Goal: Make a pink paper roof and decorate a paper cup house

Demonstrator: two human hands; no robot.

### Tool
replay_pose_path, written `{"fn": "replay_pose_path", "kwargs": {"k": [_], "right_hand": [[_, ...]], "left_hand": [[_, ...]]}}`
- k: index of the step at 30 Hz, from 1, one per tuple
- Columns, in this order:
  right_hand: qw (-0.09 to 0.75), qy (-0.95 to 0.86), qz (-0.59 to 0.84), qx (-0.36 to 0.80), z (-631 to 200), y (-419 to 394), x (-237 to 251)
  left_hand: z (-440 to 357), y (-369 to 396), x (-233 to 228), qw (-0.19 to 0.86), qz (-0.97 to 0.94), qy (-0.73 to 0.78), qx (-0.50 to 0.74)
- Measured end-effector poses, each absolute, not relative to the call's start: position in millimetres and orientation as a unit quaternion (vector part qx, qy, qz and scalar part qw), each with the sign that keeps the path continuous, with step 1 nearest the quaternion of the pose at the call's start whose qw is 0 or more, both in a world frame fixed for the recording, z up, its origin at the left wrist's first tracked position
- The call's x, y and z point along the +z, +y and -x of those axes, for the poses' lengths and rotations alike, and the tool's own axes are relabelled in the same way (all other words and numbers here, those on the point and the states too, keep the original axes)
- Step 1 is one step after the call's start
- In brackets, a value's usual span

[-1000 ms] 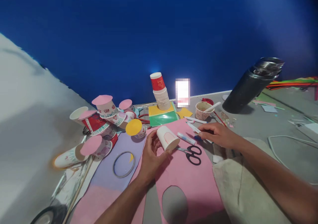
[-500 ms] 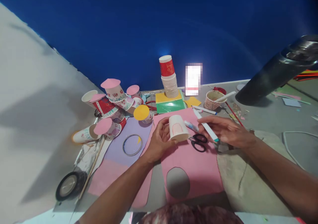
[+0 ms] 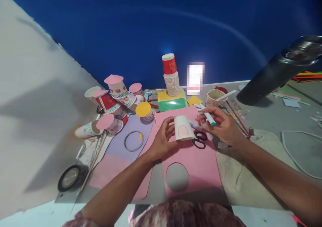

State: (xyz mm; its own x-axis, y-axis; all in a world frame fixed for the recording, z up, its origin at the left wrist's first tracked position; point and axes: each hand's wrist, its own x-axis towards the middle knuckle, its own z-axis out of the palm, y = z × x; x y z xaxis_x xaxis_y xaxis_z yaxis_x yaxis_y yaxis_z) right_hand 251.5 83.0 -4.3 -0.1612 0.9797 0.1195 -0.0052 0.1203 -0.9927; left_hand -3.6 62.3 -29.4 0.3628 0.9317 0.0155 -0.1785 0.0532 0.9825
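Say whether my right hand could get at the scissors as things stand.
Probably yes: the scissors lie close to the right hand, with their black handles showing. However, that hand holds a marker, and the cup in the left hand hides the blades.

The white cup [image 3: 184, 128], pink arch on its side, tilts rim-down. The marker [image 3: 209, 116] slants, teal end toward the bench's [image 3: 264, 119] near edge.

No lettering legible: gold marks [image 3: 172, 65] on red cup [image 3: 166, 66] atop white stack [image 3: 172, 85] blurred; bright panel [image 3: 195, 75] pixelated out.
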Motion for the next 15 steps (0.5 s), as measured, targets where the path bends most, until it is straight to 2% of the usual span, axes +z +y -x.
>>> {"fn": "replay_pose_path", "kwargs": {"k": [6, 15], "right_hand": [[0.507, -0.570, 0.478, 0.435, -249, 87, -6], [0.380, -0.679, 0.405, 0.480, -252, 76, -12]], "left_hand": [[3, 62, -32, 0.603, -0.573, 0.349, 0.431], [1, 58, -31, 0.603, -0.589, 0.328, 0.427]]}}
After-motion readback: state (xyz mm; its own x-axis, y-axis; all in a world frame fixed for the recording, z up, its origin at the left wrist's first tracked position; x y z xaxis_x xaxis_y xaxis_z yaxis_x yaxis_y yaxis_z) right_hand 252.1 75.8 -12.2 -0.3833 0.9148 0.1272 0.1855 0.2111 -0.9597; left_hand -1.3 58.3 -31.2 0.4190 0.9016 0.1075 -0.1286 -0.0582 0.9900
